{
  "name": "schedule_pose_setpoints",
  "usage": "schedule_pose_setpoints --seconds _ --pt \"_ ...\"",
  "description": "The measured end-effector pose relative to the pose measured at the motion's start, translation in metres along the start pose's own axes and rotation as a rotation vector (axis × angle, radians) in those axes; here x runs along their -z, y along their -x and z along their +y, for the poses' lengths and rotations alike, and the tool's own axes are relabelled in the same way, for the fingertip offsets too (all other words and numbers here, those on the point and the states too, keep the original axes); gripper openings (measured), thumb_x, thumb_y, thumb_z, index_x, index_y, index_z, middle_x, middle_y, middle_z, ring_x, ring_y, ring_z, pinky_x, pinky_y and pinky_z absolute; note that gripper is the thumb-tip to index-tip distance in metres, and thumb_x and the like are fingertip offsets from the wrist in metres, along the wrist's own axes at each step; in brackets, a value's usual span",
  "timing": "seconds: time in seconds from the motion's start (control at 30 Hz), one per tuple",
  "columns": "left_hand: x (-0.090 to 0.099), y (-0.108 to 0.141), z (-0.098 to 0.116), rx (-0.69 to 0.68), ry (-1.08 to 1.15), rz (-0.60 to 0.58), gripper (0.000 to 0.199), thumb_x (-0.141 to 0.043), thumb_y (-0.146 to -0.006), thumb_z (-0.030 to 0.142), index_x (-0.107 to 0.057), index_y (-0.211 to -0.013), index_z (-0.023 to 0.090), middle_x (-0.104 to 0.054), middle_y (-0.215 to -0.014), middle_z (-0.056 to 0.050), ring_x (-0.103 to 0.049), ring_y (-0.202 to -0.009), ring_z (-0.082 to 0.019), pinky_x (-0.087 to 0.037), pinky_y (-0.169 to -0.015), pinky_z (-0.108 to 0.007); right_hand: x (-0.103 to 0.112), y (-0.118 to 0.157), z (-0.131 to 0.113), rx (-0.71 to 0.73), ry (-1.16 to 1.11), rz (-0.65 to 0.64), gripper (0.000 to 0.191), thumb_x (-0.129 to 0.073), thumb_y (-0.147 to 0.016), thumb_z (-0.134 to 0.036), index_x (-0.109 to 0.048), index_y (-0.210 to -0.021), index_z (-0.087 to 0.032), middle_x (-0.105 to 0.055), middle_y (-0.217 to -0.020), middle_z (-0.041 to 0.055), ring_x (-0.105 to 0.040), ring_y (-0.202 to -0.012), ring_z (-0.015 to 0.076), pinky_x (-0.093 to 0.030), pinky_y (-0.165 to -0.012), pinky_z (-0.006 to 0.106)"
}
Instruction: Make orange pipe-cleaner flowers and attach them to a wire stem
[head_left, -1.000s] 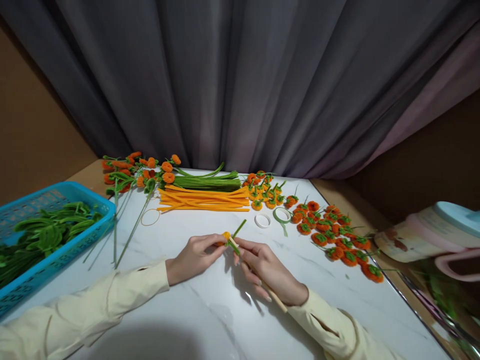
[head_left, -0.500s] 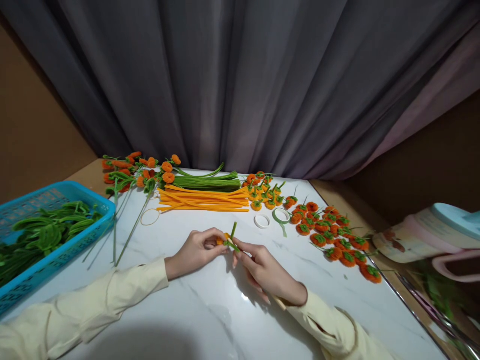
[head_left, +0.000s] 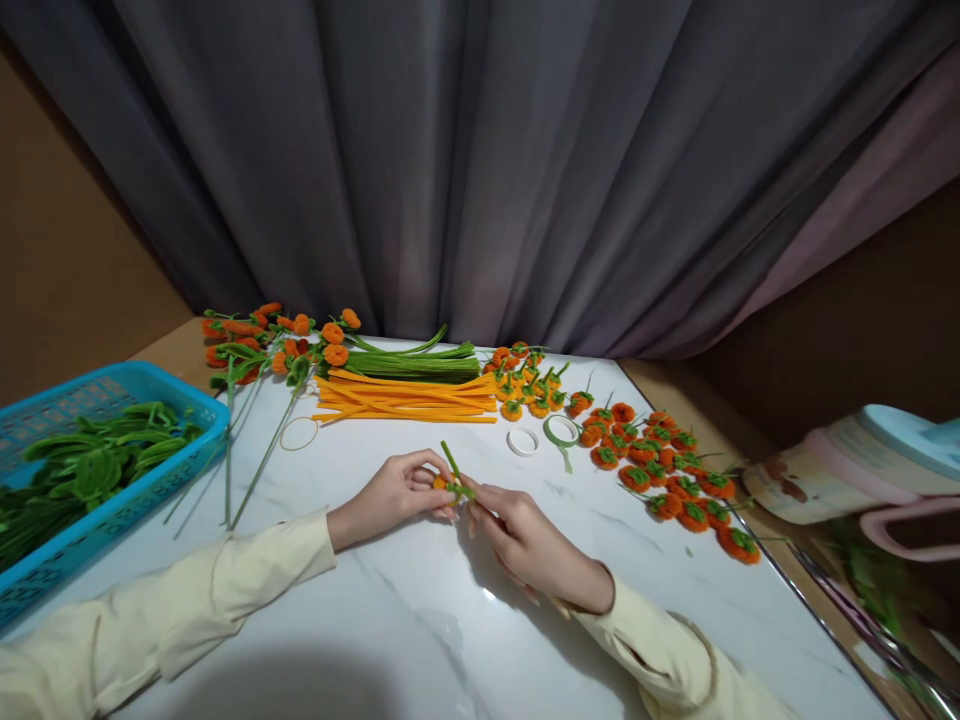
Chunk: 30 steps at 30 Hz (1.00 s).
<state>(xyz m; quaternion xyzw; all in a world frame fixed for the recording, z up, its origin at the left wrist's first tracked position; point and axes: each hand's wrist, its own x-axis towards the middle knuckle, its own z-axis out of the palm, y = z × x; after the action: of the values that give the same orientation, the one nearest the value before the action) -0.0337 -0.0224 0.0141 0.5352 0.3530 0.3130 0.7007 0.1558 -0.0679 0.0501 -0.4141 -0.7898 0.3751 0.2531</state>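
Observation:
Between the thumb and fingers of my left hand [head_left: 394, 497] is a small yellow-orange pipe-cleaner flower [head_left: 439, 483], mostly covered by the fingertips. A green pipe cleaner [head_left: 450, 458] sticks up from it and crosses its base. My right hand [head_left: 536, 545] pinches the green piece at the flower's right side, with the fingertips of both hands close together above the white marbled table [head_left: 390, 620]. Beyond the hands lie a bundle of yellow-orange pipe cleaners [head_left: 405, 397] and a bundle of green ones [head_left: 420, 363].
A blue basket [head_left: 217, 420] of green fuzzy leaves stands at left, near long-stemmed orange flowers [head_left: 334, 333]. White tape [head_left: 523, 441] and green tape [head_left: 561, 431] rolls lie beyond my right hand. Orange flower heads [head_left: 643, 450] spread rightward, near a tumbler [head_left: 847, 465].
The upright green end has swung from leaning right to leaning left as the flower turns in my fingers. Both hands stay in nearly the same place.

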Motion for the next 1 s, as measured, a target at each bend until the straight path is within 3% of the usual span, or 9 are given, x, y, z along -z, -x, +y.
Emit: schedule_pose_setpoints --seconds 0.3,0.7,0.8,0.9,1.0 --pt "0.005 -0.002 0.005 0.03 0.029 -0.062 0.029 -0.072 -0.072 0.026 -0.054 -0.09 0.012 -0.07 -0.075 -0.007 -0.07 -0.069 -0.021 -0.055 -0.064 -0.028 0.001 0.002 0.002 0.09 0.046 -0.003 0.027 -0.033 -0.088 -0.007 -0.051 -0.106 -0.017 -0.053 -0.076 0.0012 -0.049 -0.065 0.0127 -0.038 -0.061 0.022" --pt "0.012 -0.005 0.007 0.13 0.103 -0.123 0.025 -0.071 -0.071 0.019 -0.051 -0.086 0.014 -0.071 -0.076 -0.009 -0.068 -0.062 -0.016 -0.052 -0.059 -0.021 0.011 0.002 -0.002 0.119 0.158 -0.09 0.024 -0.035 -0.084 -0.004 -0.051 -0.097 -0.016 -0.052 -0.076 0.0029 -0.049 -0.068 0.0149 -0.04 -0.065 0.026" --pt "0.011 -0.004 0.008 0.122 0.084 -0.131 0.025 -0.071 -0.072 0.021 -0.053 -0.088 0.014 -0.07 -0.075 -0.008 -0.068 -0.063 -0.017 -0.053 -0.06 -0.022 0.014 0.002 -0.004 -0.048 0.017 -0.13 0.022 -0.035 -0.089 -0.014 -0.054 -0.1 -0.017 -0.051 -0.071 0.0003 -0.05 -0.054 0.0112 -0.042 -0.05 0.022" --pt "0.008 -0.003 0.008 0.099 0.056 -0.12 0.026 -0.072 -0.071 0.023 -0.054 -0.087 0.014 -0.069 -0.07 -0.006 -0.069 -0.064 -0.018 -0.053 -0.061 -0.024 0.014 0.002 -0.003 -0.306 -0.247 -0.205 0.03 -0.034 -0.094 -0.029 -0.046 -0.12 -0.022 -0.051 -0.07 -0.0026 -0.041 -0.032 0.0053 -0.032 -0.028 0.016" --pt "0.006 -0.002 0.008 0.077 0.045 -0.115 0.026 -0.073 -0.071 0.024 -0.054 -0.085 0.013 -0.068 -0.068 -0.005 -0.068 -0.065 -0.019 -0.054 -0.062 -0.027 0.011 0.003 -0.002 -0.382 -0.374 -0.195 0.033 -0.037 -0.093 -0.035 -0.045 -0.123 -0.023 -0.052 -0.071 -0.0031 -0.038 -0.028 0.0034 -0.028 -0.022 0.015"
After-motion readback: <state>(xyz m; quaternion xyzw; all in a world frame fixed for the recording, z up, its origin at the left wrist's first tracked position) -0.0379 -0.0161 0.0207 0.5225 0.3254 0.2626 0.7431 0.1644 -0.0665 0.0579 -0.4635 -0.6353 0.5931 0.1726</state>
